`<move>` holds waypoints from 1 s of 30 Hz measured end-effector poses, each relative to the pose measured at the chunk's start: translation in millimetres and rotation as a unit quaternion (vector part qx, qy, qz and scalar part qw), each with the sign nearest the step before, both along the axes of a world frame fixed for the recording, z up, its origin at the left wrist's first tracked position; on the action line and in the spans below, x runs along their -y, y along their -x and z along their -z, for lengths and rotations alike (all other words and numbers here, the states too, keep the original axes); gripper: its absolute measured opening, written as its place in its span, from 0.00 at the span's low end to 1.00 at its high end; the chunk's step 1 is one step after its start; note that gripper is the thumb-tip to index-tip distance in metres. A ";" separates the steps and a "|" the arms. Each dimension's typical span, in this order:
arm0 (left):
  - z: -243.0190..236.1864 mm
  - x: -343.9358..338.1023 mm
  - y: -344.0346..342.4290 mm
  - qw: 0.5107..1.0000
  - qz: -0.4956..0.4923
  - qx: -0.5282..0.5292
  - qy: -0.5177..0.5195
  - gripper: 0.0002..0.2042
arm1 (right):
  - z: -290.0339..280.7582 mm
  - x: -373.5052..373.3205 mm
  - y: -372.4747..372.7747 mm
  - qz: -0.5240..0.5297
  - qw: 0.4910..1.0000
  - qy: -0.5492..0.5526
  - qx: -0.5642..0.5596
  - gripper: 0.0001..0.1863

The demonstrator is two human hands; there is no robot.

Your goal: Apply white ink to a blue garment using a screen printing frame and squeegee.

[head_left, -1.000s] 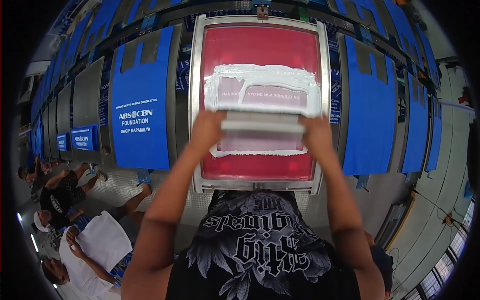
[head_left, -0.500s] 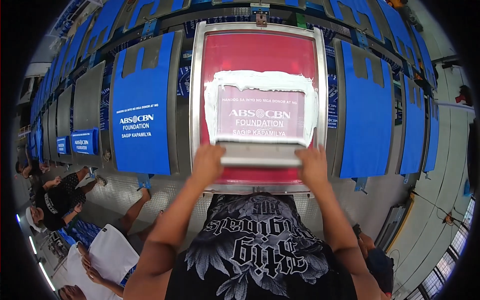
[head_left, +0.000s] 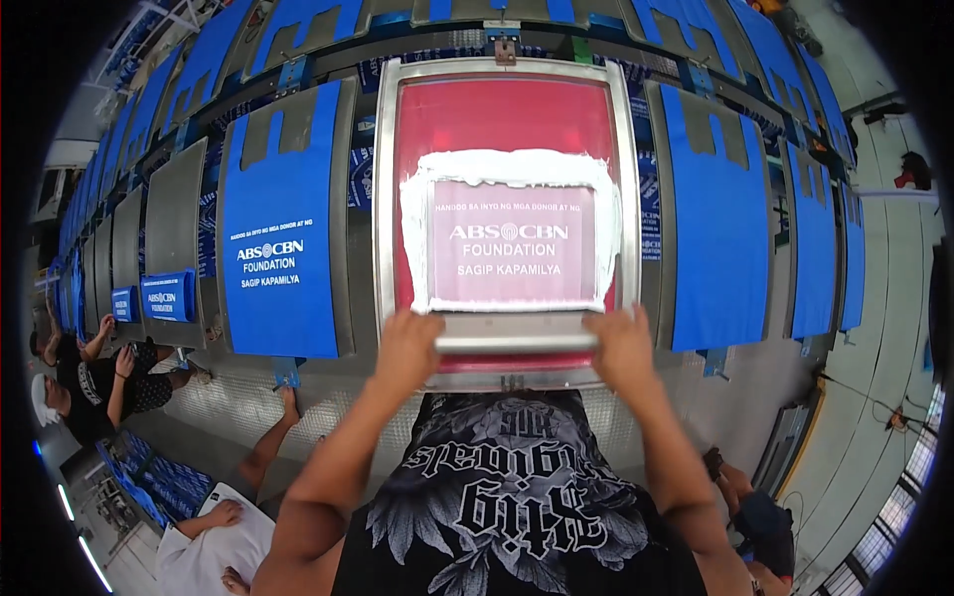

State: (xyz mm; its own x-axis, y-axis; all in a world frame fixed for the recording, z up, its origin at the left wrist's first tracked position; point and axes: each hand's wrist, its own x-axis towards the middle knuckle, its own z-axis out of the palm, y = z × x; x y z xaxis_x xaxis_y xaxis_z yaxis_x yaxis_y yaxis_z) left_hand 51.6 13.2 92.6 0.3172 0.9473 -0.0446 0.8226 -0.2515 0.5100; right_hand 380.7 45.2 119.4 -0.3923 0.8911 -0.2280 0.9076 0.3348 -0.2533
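A screen-printing frame (head_left: 389,199) with a metal rim and a red mesh (head_left: 502,114) lies in front of me. Both my hands grip a wide squeegee (head_left: 512,331) set across the near part of the mesh. My left hand (head_left: 409,348) is closed round its left end, and my right hand (head_left: 626,346) round its right end. Thick white ink (head_left: 512,164) borders a pale lettered window in the mesh on its far, left and right sides. A thin white line runs along the squeegee's far edge. What lies under the frame is mostly hidden.
A printed blue bag panel (head_left: 283,209) lies on a grey board left of the frame; a plain blue panel (head_left: 711,238) lies to its right. More boards curve away on both sides. At the lower left are co-workers, one in a white shirt (head_left: 224,551).
The squeegee has come a little nearer to me, with both hands still on it, uncovering more of the lettered window's near edge. The co-workers at the left have shifted their arms.
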 end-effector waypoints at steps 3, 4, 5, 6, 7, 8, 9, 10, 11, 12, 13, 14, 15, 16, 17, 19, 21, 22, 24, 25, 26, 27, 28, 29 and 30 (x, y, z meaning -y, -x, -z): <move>23.0 -14.1 -5.3 0.999 -0.044 0.023 -0.015 0.16 | 18.6 -13.9 4.5 0.011 1.000 -0.011 -0.021 0.19; 29.0 -38.8 -2.2 0.999 -0.048 0.007 -0.023 0.16 | 23.8 -34.7 6.7 -0.005 0.997 -0.066 -0.036 0.19; 32.7 -69.6 1.5 0.997 -0.061 0.022 -0.034 0.15 | 31.2 -69.3 11.1 0.004 0.998 -0.058 0.002 0.19; 33.6 -103.1 5.5 0.997 -0.060 0.002 -0.058 0.13 | 33.6 -103.2 13.3 -0.012 0.998 -0.064 0.016 0.18; 31.2 -130.1 8.2 0.993 -0.065 -0.001 -0.098 0.11 | 35.5 -132.2 17.5 -0.018 0.996 -0.090 0.017 0.17; 26.3 -159.5 11.2 0.996 -0.051 -0.014 -0.070 0.12 | 34.4 -159.1 18.3 -0.030 0.995 -0.094 0.008 0.16; 18.1 -178.5 12.0 0.997 -0.066 -0.024 -0.016 0.13 | 30.9 -182.4 19.3 -0.041 0.996 -0.066 0.036 0.16; 8.9 -192.1 11.1 0.997 -0.072 -0.008 0.010 0.14 | 25.6 -199.1 19.5 -0.036 0.998 -0.037 0.040 0.17; -1.3 -204.3 10.8 0.996 -0.083 -0.026 0.028 0.14 | 18.7 -211.6 20.6 -0.029 0.999 0.005 0.027 0.18; -12.1 -210.7 10.0 0.994 -0.087 -0.029 0.062 0.18 | 10.1 -218.2 20.9 -0.015 0.999 0.029 0.021 0.18; -22.3 -211.5 9.2 0.989 -0.093 -0.032 0.114 0.21 | 0.3 -222.8 19.7 -0.027 0.999 0.034 0.017 0.18; -31.7 -206.3 8.3 0.989 -0.106 -0.031 0.094 0.21 | -10.2 -228.2 19.0 -0.027 0.999 0.024 -0.001 0.18; -39.0 -194.0 6.4 0.983 -0.137 -0.048 -0.109 0.23 | -19.1 -233.4 18.8 -0.026 0.999 0.025 -0.009 0.19; -44.5 -180.9 4.9 0.937 -0.155 -0.079 -0.302 0.25 | -27.2 -238.9 17.2 -0.028 0.999 0.021 -0.015 0.19; -47.0 -160.1 5.1 0.943 -0.178 -0.039 -0.278 0.25 | -31.2 -244.3 18.4 -0.029 0.999 0.033 -0.015 0.19; -42.3 -93.6 -2.5 0.962 -0.201 0.031 -0.183 0.20 | -32.5 -255.3 19.7 -0.035 0.998 0.043 -0.014 0.20; -25.6 -16.6 -23.0 0.938 -0.162 0.201 0.232 0.17 | -25.1 -263.1 22.5 -0.035 0.998 0.048 -0.002 0.21; -14.8 22.1 -35.0 0.924 -0.107 0.210 0.302 0.20 | -19.7 -264.9 24.0 -0.043 0.997 0.063 -0.003 0.21; 17.6 78.6 -61.6 0.847 -0.055 0.148 0.507 0.24 | -11.0 -266.5 26.3 -0.037 0.990 0.136 0.015 0.23; 34.1 99.9 -75.7 0.838 -0.090 0.204 0.498 0.25 | -7.8 -265.4 27.6 -0.085 0.994 0.054 0.051 0.26; 50.9 114.5 -85.7 0.815 -0.127 0.236 0.515 0.26 | -5.7 -264.1 30.1 -0.098 0.995 0.029 0.017 0.26; 65.9 124.2 -92.4 0.829 -0.123 0.259 0.480 0.26 | -4.6 -262.1 33.6 -0.073 0.994 0.077 0.041 0.26; 77.7 132.1 -97.9 0.772 -0.141 0.371 0.496 0.25 | -4.8 -260.3 37.6 -0.036 0.992 0.101 0.065 0.27; 86.1 136.8 -100.9 0.691 -0.132 0.503 0.502 0.23 | -4.2 -256.8 43.8 -0.041 0.988 0.126 0.073 0.27; 91.4 139.1 -101.0 0.702 -0.152 0.479 0.505 0.23 | -4.0 -253.4 51.2 -0.077 0.995 0.058 0.033 0.26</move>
